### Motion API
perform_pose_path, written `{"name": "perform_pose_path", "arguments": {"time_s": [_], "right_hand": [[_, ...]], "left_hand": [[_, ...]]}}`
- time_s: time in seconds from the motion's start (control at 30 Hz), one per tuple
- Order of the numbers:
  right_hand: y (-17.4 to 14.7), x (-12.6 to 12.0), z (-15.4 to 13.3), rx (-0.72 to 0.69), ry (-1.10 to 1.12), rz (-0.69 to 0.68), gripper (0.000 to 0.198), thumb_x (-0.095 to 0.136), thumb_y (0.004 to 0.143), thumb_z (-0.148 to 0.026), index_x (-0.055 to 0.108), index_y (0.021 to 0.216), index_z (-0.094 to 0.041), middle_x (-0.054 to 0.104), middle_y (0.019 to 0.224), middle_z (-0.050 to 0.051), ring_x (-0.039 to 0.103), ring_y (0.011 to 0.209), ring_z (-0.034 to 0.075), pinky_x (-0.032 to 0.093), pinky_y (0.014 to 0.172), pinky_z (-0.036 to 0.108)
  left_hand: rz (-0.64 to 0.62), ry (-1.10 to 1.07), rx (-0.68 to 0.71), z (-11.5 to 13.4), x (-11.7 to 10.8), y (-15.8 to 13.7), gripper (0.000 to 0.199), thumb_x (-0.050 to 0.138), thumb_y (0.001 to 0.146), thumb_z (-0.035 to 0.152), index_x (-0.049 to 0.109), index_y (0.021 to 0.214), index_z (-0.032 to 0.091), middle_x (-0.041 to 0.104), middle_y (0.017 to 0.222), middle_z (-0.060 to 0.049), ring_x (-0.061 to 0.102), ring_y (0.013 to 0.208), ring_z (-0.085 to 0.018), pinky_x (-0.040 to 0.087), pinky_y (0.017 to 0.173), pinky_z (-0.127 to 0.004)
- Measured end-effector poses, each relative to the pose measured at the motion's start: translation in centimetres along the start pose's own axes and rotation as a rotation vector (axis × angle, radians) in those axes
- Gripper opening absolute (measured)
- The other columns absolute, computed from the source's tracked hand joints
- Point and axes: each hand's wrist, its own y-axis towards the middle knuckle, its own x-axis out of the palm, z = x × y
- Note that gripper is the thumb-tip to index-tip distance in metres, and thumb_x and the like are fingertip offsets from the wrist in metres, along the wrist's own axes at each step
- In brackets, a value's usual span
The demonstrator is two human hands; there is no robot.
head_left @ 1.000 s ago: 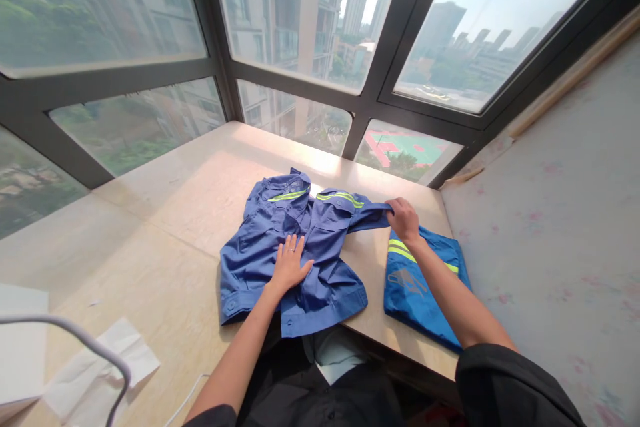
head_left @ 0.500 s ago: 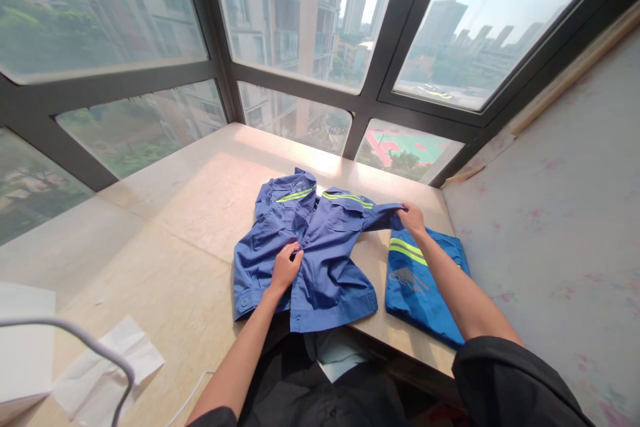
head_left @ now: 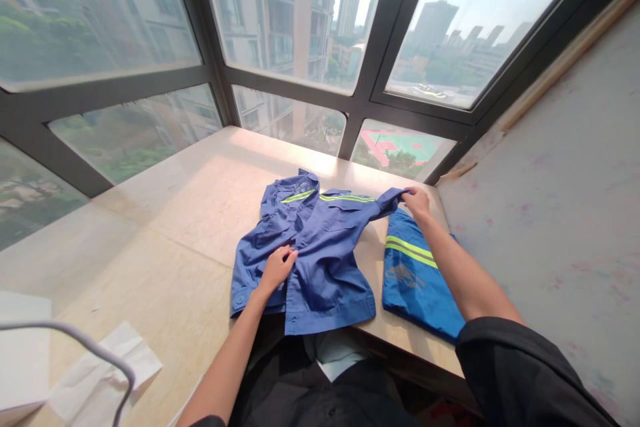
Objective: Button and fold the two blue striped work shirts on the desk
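Note:
A blue work jacket point(head_left: 330, 267) with yellow-green stripes across its chest lies front up on the tabletop, its lower hem over the near edge. My left hand point(head_left: 279, 267) is closed on the jacket's front edge near the middle. Out to the right, my right hand point(head_left: 416, 203) pinches the end of the jacket's sleeve and holds it stretched sideways. Beneath my right forearm lies a folded bright blue garment point(head_left: 410, 293) with yellow-green stripes and a grey print, partly covered by the arm.
The pale tabletop point(head_left: 165, 267) runs back to dark window frames point(head_left: 295, 88). A patterned wall point(head_left: 560, 213) bounds the right side. At the lower left are a white box point(head_left: 23, 353), a crumpled paper sheet point(head_left: 100, 373) and a grey cable point(head_left: 85, 340).
My right hand has lifted slightly, pulling the sleeve up and outward, so the jacket's right half lies straighter. My left hand keeps its hold on the front edge. The view has shifted slightly.

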Motion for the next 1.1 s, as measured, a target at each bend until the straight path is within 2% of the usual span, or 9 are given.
{"name": "perform_pose_path", "arguments": {"time_s": [0.1,0.17,0.37,0.53,0.77,0.87,0.97,1.03,1.1], "right_hand": [[-2.4,1.2,-1.0,0.038,-0.237,-0.071,0.046,0.064,0.072,-0.021,0.063,0.116,-0.009,0.057,0.127,0.025,0.061,0.105,0.033,0.049,0.089,0.045],[-4.0,2.1,-2.2,-0.044,-0.398,-0.093,0.052,0.062,0.078,-0.02,0.055,0.128,-0.01,0.042,0.143,0.028,0.057,0.115,0.036,0.047,0.093,0.048],[-7.6,6.3,-5.9,-0.457,-0.316,-0.548,0.051,0.06,0.084,-0.023,0.053,0.134,-0.013,0.057,0.133,0.017,0.052,0.126,0.028,0.041,0.105,0.037],[-10.2,10.7,-8.6,-0.704,-0.155,-0.671,0.049,0.06,0.083,-0.021,0.055,0.132,-0.015,0.059,0.131,0.014,0.053,0.125,0.026,0.04,0.108,0.038],[-12.2,16.3,-11.4,-0.731,-0.178,-0.643,0.053,0.062,0.082,-0.019,0.054,0.134,-0.014,0.05,0.143,0.019,0.048,0.132,0.03,0.039,0.11,0.043],[-12.9,17.5,-10.7,-0.667,-0.221,-0.586,0.048,0.057,0.088,-0.025,0.054,0.135,-0.014,0.052,0.142,0.02,0.049,0.132,0.03,0.04,0.11,0.044],[-13.9,18.0,-9.3,-0.644,-0.267,-0.465,0.046,0.049,0.094,-0.031,0.053,0.137,-0.014,0.05,0.144,0.02,0.049,0.131,0.032,0.04,0.109,0.045],[-14.5,18.1,-8.5,-0.615,-0.293,-0.38,0.046,0.044,0.096,-0.032,0.052,0.138,-0.014,0.049,0.145,0.02,0.048,0.131,0.033,0.039,0.109,0.047],[-14.9,18.1,-7.9,-0.575,-0.298,-0.326,0.047,0.041,0.097,-0.031,0.051,0.14,-0.014,0.048,0.146,0.021,0.047,0.132,0.034,0.037,0.11,0.049]], "left_hand": [[-0.094,0.041,-0.026,1.4,-1.2,0.5,0.044,0.045,0.089,0.051,0.069,0.071,0.019,0.071,0.073,-0.004,0.068,0.081,-0.023,0.051,0.08,-0.033],[0.006,0.044,-0.033,2.2,-2.2,1.6,0.043,0.046,0.089,0.05,0.069,0.072,0.018,0.07,0.072,-0.004,0.066,0.076,-0.021,0.05,0.076,-0.032],[0.494,0.045,-0.047,1.9,-5.9,8.1,0.027,0.047,0.086,0.032,0.065,0.099,0.017,0.068,0.106,-0.011,0.064,0.098,-0.023,0.052,0.086,-0.034],[0.497,0.221,-0.076,0.3,-7.7,13.0,0.042,0.058,0.083,0.04,0.057,0.115,0.014,0.063,0.116,-0.016,0.058,0.114,-0.028,0.044,0.102,-0.041],[0.284,0.493,-0.005,0.1,-7.4,19.3,0.056,0.066,0.077,0.042,0.055,0.125,0.014,0.058,0.13,-0.021,0.049,0.126,-0.034,0.039,0.105,-0.045],[0.184,0.494,-0.145,-0.8,-8.3,22.1,0.037,0.071,0.067,0.032,0.065,0.101,0.017,0.068,0.108,-0.017,0.058,0.113,-0.036,0.045,0.094,-0.044],[0.124,0.417,-0.226,-2.5,-10.0,23.6,0.013,0.066,0.067,0.025,0.064,0.079,0.019,0.069,0.081,-0.009,0.065,0.088,-0.028,0.05,0.081,-0.035],[0.283,0.292,-0.241,-4.0,-11.2,23.5,0.012,0.059,0.074,0.026,0.062,0.082,0.019,0.065,0.076,-0.005,0.064,0.079,-0.022,0.05,0.076,-0.031],[0.581,0.089,-0.301,-5.8,-12.1,22.4,0.018,0.052,0.08,0.027,0.06,0.093,0.016,0.062,0.076,-0.003,0.06,0.073,-0.018,0.05,0.072,-0.029]]}}
